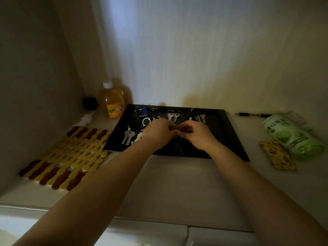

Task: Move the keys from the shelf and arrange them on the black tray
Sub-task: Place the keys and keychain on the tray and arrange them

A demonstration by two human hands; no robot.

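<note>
Left hand (158, 133) and right hand (197, 134) meet fingertip to fingertip over black tray (229, 137), grip contents unclear; keys (173, 115) behind, orange bottle (111, 102) left, green can (291, 137) right

A flat, glossy black tray (229, 132) is set on the pale shelf (177, 183) right up against the back wall, and several bunches of keys are already laid out flat on it. Along the far edge a bunch with a blue fob (144, 111), a pair of silver keys (173, 115) on rings and a bunch with a dark fob (197, 117) are lined up. Another silver pair (128, 136) is placed near the tray's left edge.
</note>
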